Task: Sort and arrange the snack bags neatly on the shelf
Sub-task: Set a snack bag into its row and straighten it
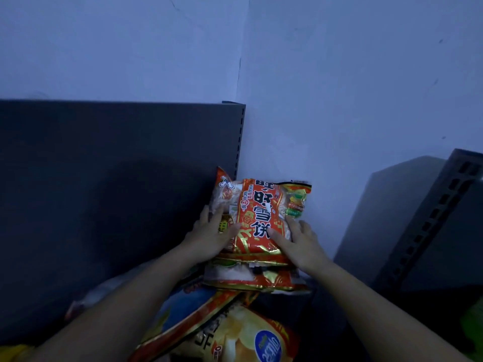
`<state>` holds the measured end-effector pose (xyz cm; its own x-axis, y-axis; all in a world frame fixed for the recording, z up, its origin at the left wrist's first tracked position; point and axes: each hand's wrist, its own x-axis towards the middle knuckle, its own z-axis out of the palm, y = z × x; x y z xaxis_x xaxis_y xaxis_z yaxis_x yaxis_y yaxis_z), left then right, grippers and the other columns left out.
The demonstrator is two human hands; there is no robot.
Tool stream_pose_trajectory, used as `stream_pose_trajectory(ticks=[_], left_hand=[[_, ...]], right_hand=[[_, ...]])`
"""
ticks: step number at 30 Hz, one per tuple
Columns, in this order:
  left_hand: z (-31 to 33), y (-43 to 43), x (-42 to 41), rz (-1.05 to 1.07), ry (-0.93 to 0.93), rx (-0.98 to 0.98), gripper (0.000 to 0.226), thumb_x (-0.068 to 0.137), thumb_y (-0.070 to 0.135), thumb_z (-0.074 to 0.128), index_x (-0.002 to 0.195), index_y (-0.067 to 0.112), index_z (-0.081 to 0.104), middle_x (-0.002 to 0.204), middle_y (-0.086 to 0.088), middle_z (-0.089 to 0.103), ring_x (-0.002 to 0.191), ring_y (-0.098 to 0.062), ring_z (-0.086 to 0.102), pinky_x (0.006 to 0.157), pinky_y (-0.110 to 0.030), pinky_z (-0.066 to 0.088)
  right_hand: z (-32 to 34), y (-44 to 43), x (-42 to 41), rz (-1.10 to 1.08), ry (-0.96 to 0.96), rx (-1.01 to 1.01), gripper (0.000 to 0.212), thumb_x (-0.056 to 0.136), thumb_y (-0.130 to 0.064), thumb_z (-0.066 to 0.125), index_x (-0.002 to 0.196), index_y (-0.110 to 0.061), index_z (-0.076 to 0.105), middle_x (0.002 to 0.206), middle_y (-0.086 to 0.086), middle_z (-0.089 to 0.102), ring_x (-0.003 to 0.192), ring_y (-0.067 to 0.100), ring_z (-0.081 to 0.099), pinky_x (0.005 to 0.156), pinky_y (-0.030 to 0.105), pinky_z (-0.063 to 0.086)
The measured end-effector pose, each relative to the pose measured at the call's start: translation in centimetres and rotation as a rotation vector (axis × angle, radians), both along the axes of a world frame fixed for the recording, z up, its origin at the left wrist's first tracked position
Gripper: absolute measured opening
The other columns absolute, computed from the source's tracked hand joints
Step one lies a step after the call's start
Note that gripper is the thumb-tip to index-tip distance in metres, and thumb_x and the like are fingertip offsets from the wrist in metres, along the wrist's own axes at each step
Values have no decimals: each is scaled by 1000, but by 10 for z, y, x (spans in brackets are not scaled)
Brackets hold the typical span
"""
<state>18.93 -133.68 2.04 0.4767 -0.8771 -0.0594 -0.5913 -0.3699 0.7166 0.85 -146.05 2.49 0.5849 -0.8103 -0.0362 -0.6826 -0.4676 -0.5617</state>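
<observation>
A red and gold rice-cracker bag (257, 218) lies on top of a stack of like bags at the right end of the dark shelf, against the pale wall. My left hand (211, 236) holds its left side, thumb on the front. My right hand (298, 241) holds its right side, fingers spread on the front. A second red bag (224, 194) shows behind it on the left, and another red bag (251, 280) lies under it. Nearer me a yellow chip bag (243, 338) lies tilted.
The dark shelf back panel (117, 165) fills the left, with its slotted upright (239, 142) beside the stack. A second dark slotted shelf frame (431, 218) stands at the right. Something green (473, 327) shows at the right edge. The scene is dim.
</observation>
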Motion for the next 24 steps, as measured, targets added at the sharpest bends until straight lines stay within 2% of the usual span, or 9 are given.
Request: stream_pose_trajectory(ticks=[3,5,9,12,16,19,22,24], left_hand=[[-1,-1,6,-5,107,-17,100,70,85,36,151,36,1,158,7,-9,144,-25,13,116,-44,22],[-2,1,6,-1,90,-21,98,72,84,37,151,36,2,159,7,-7,144,-24,15,116,-42,23],[0,10,-1,23,-5,-26,88,79,78,37,151,36,8,160,1,0,143,-27,17,115,-44,24],[3,28,-6,25,-90,-25,73,90,65,37,151,35,10,160,-4,-2,145,-28,9,117,-43,17],[11,61,-15,9,-169,21,73,93,58,35,152,28,6,160,-4,-3,147,-25,4,117,-40,12],[20,86,-24,7,-259,49,73,95,55,34,153,22,4,160,-3,-1,147,-23,4,116,-36,12],[22,109,-37,-12,-341,40,70,97,51,36,153,19,8,160,-3,4,146,-21,7,117,-35,14],[19,120,-46,-39,-381,32,69,97,52,37,152,18,12,159,-3,9,145,-20,12,116,-33,16]], right_hand=[[-2,-3,2,23,26,-26,86,82,-76,33,151,-29,12,159,6,11,145,30,14,115,54,18],[-4,-4,2,14,24,-23,86,82,-76,33,151,-29,12,158,7,14,144,31,17,115,54,19],[-1,5,-4,-13,-20,-102,77,86,-71,36,149,-29,21,153,10,27,139,30,28,113,53,25],[4,19,-10,-24,-106,-221,67,90,-63,41,146,-28,30,146,9,36,134,27,35,111,49,30],[12,42,-15,22,-139,-299,62,93,-53,46,144,-20,33,145,8,35,133,25,35,110,44,27],[15,59,-16,91,-156,-329,65,93,-49,49,147,-22,27,151,7,28,137,26,30,114,46,24],[16,79,-17,171,-194,-404,64,93,-41,52,148,-23,26,153,4,26,140,24,25,116,45,21],[13,91,-17,245,-220,-442,61,93,-38,55,146,-22,32,149,3,32,137,22,30,114,43,25]])
